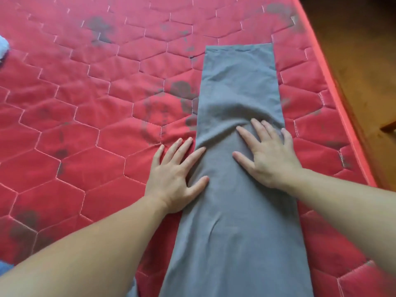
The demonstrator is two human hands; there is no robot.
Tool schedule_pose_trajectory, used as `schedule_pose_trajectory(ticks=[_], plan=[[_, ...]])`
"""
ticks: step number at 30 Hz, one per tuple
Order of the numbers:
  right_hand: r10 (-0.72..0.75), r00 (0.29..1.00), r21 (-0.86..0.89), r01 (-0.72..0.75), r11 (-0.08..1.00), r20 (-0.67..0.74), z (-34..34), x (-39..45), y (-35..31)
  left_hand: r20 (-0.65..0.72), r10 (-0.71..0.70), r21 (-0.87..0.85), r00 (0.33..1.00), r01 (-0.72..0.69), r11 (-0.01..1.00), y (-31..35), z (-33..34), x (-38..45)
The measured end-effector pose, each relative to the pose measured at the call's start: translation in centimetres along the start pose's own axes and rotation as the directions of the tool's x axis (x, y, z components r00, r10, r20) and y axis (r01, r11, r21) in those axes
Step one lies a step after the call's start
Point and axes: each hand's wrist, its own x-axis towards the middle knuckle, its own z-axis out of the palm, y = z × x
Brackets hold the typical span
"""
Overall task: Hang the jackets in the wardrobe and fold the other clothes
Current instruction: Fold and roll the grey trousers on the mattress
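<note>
A grey garment [237, 221], folded lengthwise into a long narrow strip, lies flat on the red quilted mattress [85, 125], running away from me to a straight hem at the far end. My left hand [175, 174] lies flat with spread fingers across the strip's left edge, partly on the mattress. My right hand [267, 155] presses flat on the cloth near its right edge, fingers straight and spread. A few creases bunch up just beyond my right fingertips.
The mattress's right edge [334, 86] borders a brown wooden floor [362, 61]. A bit of pale blue cloth [3, 49] shows at the far left edge, and more blue fabric [5, 267] at the bottom left corner. Dark stains mark the mattress.
</note>
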Motion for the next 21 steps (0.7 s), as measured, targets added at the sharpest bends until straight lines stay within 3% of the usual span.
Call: schedule_pose_trajectory(ticks=[5,7,9,11,12,14,16,19,21], plan=[[0.131,0.991,0.075,-0.129,0.989,-0.027,-3.2,8.3,2.4,-0.055,0.043,-0.016,0.998,-0.044,0.999,-0.5,0.4,0.0],[0.276,0.96,0.195,-0.262,0.945,-0.045,-4.3,11.1,2.8,-0.088,0.058,-0.012,0.994,-0.059,0.998,-0.6,0.7,0.1],[0.478,0.877,0.376,-0.425,0.823,-0.055,-5.5,13.4,3.1,-0.096,0.067,-0.012,0.993,-0.068,0.998,-0.7,0.9,0.1],[0.62,0.784,0.596,-0.49,0.636,-0.017,-6.6,15.1,3.2,-0.107,0.069,-0.018,0.992,-0.071,0.997,-0.7,0.9,0.0],[0.651,0.759,0.703,-0.481,0.523,0.035,-7.0,15.7,3.2,-0.11,0.066,-0.021,0.992,-0.069,0.997,-0.6,0.9,0.0],[0.618,0.777,0.842,-0.408,0.353,0.117,-7.4,16.0,2.8,-0.108,0.064,-0.024,0.992,-0.067,0.997,-0.6,0.8,0.2],[0.544,0.839,0.87,-0.286,0.403,0.024,-7.6,15.0,1.7,-0.115,0.063,-0.019,0.991,-0.066,0.998,-0.6,0.7,0.2],[0.266,0.907,0.662,0.019,0.749,-0.327,-7.8,11.2,-0.7,-0.115,0.065,-0.035,0.991,-0.07,0.997,-0.7,0.7,0.2],[0.052,0.904,0.505,0.189,0.842,-0.425,-6.7,7.1,-2.4,-0.124,0.069,-0.027,0.99,-0.073,0.997,-0.6,1.1,0.2]])
